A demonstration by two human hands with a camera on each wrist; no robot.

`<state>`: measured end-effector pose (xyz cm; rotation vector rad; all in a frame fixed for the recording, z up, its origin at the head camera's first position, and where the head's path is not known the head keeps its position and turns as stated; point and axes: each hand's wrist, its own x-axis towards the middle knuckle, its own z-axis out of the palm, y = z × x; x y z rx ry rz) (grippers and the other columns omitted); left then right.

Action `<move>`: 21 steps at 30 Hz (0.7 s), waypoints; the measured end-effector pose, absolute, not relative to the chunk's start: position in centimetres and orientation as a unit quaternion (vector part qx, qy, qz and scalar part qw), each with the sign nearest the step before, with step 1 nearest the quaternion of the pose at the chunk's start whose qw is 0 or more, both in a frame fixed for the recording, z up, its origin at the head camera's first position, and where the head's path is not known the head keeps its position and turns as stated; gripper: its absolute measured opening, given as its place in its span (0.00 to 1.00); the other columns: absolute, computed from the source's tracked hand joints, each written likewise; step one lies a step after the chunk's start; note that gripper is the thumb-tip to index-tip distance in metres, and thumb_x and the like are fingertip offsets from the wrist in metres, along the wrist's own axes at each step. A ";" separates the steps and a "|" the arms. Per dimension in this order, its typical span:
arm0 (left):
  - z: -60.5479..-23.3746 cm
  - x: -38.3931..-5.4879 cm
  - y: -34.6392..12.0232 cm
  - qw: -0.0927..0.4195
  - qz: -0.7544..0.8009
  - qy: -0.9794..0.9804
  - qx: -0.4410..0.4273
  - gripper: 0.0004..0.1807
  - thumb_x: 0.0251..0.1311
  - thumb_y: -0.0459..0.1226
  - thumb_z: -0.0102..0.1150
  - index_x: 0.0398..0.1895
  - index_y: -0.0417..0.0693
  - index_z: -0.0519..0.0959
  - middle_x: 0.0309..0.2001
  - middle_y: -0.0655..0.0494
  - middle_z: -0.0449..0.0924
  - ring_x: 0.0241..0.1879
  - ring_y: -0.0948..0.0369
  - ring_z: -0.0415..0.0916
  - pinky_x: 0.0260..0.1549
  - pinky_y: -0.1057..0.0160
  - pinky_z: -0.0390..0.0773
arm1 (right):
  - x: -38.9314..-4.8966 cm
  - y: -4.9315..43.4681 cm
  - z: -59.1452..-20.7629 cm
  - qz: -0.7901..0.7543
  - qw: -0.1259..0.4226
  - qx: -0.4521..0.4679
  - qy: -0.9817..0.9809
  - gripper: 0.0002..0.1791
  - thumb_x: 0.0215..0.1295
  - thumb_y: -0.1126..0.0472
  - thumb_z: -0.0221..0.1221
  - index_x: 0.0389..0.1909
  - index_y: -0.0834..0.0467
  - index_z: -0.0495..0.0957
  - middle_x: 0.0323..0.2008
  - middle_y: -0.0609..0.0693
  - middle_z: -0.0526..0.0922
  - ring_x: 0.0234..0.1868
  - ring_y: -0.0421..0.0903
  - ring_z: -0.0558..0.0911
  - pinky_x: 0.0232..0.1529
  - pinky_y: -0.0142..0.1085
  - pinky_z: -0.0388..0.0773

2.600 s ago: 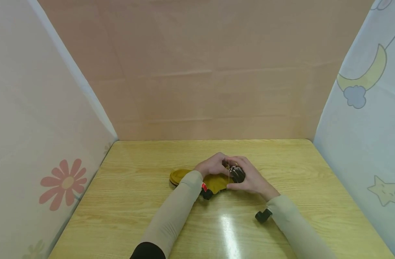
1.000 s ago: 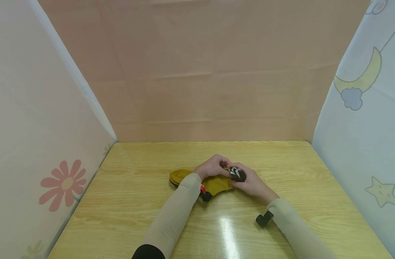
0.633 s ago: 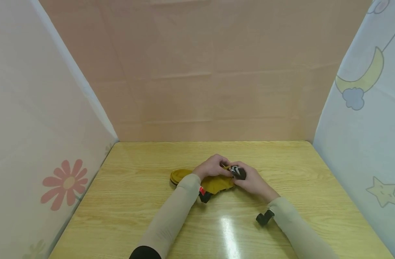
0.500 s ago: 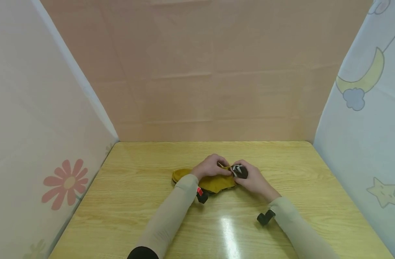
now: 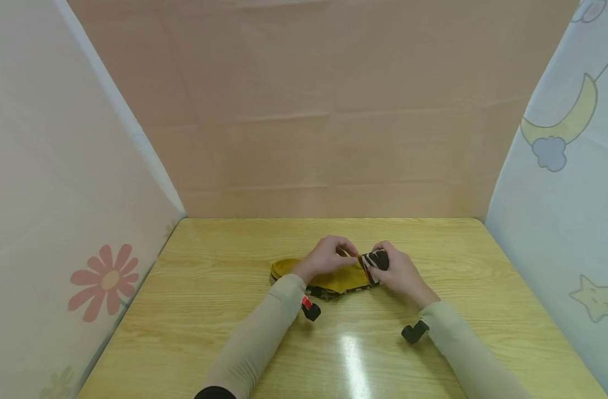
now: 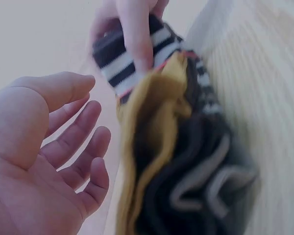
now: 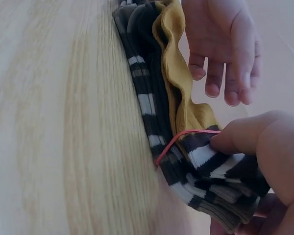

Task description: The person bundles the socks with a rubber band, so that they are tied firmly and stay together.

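A bundle of socks (image 5: pixel 346 280) lies on the table, mustard yellow on top, with black, grey and white stripes below and at the cuff end. Around the bundle near the cuffs runs a thin red rubber band (image 7: pixel 181 138). My right hand (image 5: pixel 402 272) grips the striped cuff end (image 7: pixel 213 159), thumb on top beside the band, other fingers mostly hidden underneath. My left hand (image 6: pixel 54 142) hovers beside the yellow sock (image 6: pixel 132 147), its fingers loosely bent and holding nothing; the wrist views show a gap between it and the socks.
The wood-grain table (image 5: pixel 224 244) ends at a tan back wall (image 5: pixel 304 138). Pale printed cloths (image 5: pixel 553 221) stand along both sides. A small black wrist camera (image 5: pixel 311 310) hangs at the left sleeve and another black camera (image 5: pixel 415 332) at the right.
Earlier the rubber band was stretched upright between my right fingers; now it sits round the socks. My right hand has shifted right with the cuff end, and my left hand has come off the socks.
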<state>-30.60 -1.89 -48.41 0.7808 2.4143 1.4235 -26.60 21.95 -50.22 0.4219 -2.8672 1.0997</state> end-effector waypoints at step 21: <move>-49.4 -29.5 0.4 0.183 0.555 0.764 0.272 0.21 0.71 0.41 0.67 0.65 0.50 0.82 0.57 0.59 0.83 0.54 0.64 0.81 0.51 0.65 0.82 | -26.1 22.0 -48.9 0.369 0.033 0.099 -0.924 0.27 0.74 0.54 0.62 0.68 0.63 0.73 0.59 0.69 0.79 0.52 0.63 0.85 0.41 0.50 0.87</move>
